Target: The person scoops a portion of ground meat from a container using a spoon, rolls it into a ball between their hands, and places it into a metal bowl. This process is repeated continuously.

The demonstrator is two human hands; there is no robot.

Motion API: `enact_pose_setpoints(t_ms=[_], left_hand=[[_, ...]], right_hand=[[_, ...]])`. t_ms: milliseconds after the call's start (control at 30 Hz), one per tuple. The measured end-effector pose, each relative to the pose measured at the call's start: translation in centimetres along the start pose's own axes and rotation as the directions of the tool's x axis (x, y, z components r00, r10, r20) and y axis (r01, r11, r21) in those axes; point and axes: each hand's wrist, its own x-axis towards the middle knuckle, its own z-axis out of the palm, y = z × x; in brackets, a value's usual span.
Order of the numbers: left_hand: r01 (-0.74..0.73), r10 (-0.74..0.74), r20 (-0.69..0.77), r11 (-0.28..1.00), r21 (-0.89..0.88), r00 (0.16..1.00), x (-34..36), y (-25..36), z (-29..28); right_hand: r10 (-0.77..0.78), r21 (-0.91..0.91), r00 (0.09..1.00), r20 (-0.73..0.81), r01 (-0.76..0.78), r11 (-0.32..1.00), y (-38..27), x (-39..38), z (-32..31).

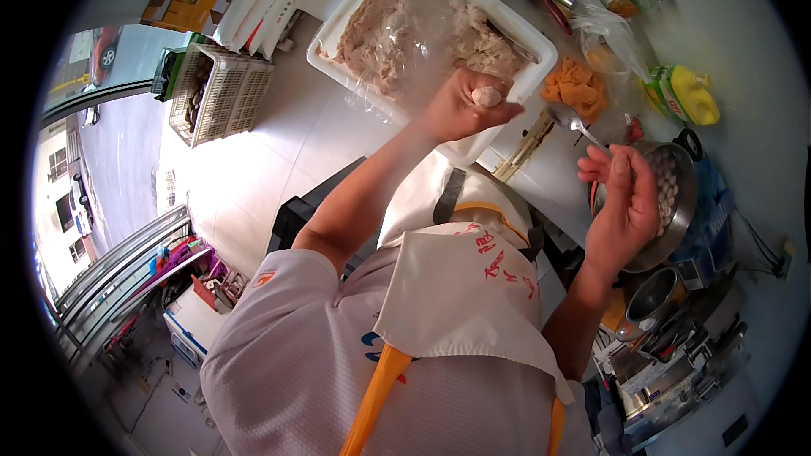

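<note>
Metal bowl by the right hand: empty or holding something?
Holding something: pale balls show inside the metal bowl. Exactly how full, can't tell; the right hand blocks part of the view.

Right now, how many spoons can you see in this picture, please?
1 spoon: the right hand holds it by the handle, its bowl near the orange heap. Others may be hidden in the clutter at lower right.

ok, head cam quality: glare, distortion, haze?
Head view: sunlight washes out the floor tiles below the crate; the window frame bends along the black rim; a pale haze veils part of the meat paste, film or glare, can't tell; the spoon reads fairly sharp.
</note>
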Motion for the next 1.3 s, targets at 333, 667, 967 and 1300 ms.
enact_pose_setpoints(t_ms=[333,667,967,1300], left_hand=[[0.337,-0.291,0.21,0.507,-0.793,0.933,-0.1,-3.9,-2.6],[0.074,-0.075,-0.005,0.99,-0.119,0.997,-0.7,1.4,-0.5],[-0.249,0.246,0.049,0.966,0.069,0.968,-1.0,0.1,0.3],[-0.242,0.202,0.148,0.906,0.348,0.968,-1.3,-2.1,0.8]], right_hand=[[0.027,-0.028,0.999,-0.018,-0.027,0.999,1.3,-0.6,-0.5],[0.018,0.004,0.998,0.06,-0.018,1.0,-0.9,0.1,1.2],[0.038,-0.081,0.981,0.189,-0.023,0.996,-2.7,0.0,2.8],[0.217,0.065,0.971,0.104,-0.225,0.972,-1.3,-2.0,3.6]])
